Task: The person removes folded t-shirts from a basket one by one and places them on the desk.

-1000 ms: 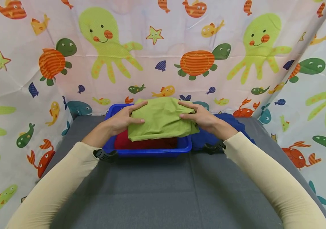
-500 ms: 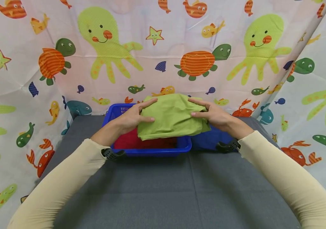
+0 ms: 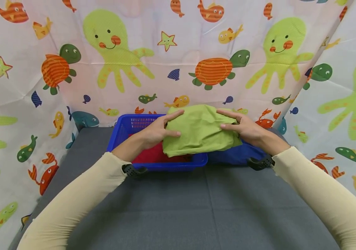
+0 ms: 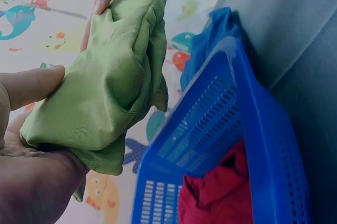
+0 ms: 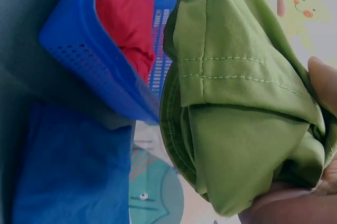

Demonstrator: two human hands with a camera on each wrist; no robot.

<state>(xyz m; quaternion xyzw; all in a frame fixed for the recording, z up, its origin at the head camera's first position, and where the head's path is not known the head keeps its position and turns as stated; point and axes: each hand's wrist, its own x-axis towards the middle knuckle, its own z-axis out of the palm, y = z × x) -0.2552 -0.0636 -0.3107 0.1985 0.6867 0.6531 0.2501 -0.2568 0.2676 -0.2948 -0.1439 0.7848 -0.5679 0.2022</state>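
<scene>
Green cloth [image 3: 200, 131] is held aloft, apart from the blue basket [image 3: 168, 167] — gripped between fingers and thumb by the left hand [image 3: 154, 133] at nine o'clock, the right hand [image 3: 249, 130] at three. At eight, red cloth [image 3: 150, 155] is contained in the basket; at four, blue cloth [image 3: 235, 156] is seen.

The person wears long, plain sleeves of a pale cream colour, the left sleeve [image 3: 78, 198] and the right sleeve [image 3: 321, 194] matching. The cloth looks thin and fits fairly close, with fine creases gathering along the lower arms. The cuffs end at the wrists in slightly wavy edges. Beside each cuff shows a black band, the left band [image 3: 130, 170] and the right band [image 3: 267, 161], both dotted with small holes.
</scene>
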